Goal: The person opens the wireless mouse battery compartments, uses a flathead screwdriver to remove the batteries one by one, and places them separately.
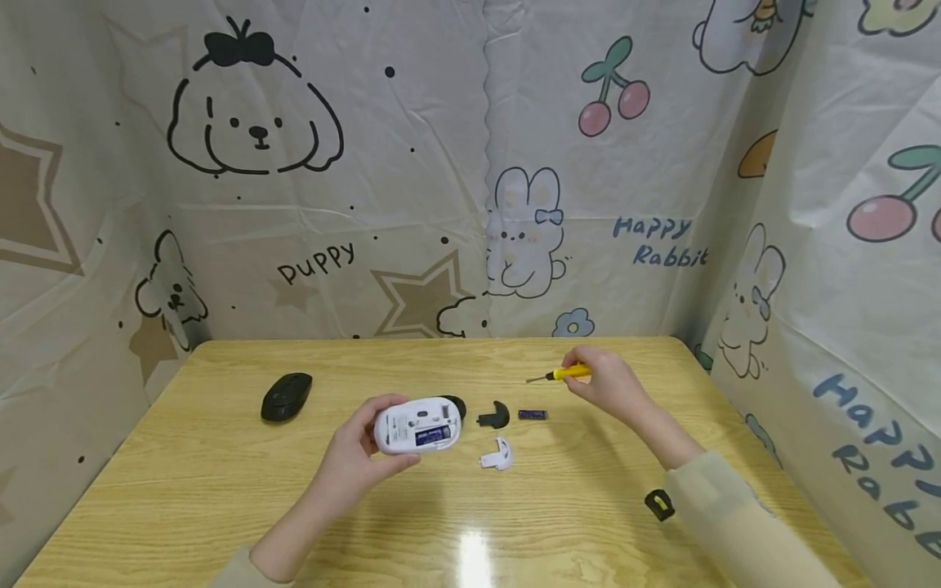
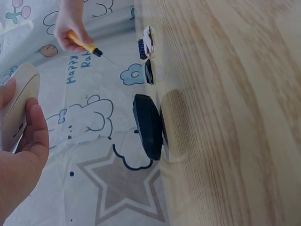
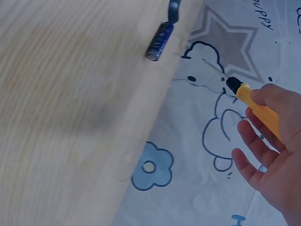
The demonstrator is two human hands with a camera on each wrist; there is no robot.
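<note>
My left hand (image 1: 356,449) grips a white computer mouse (image 1: 400,434) by its sides, raised over the table. Its underside faces up, with the cover off and a dark blue battery (image 1: 433,435) lying in the compartment. In my right hand (image 1: 606,382) is a yellow-handled screwdriver (image 3: 260,109), pinched between thumb and index finger, its thin shaft pointing left. Below the screwdriver on the table lies another dark blue battery (image 1: 532,415). Left of that are a black mouse cover (image 1: 497,416) and a white mouse cover (image 1: 501,455).
A black mouse (image 1: 287,397) sits at the left of the table (image 1: 184,506). Another black mouse (image 2: 148,127) stands behind the white one, mostly hidden in the head view. A small black-and-yellow piece (image 1: 659,505) lies near my right sleeve. Printed curtains surround the table's back and sides.
</note>
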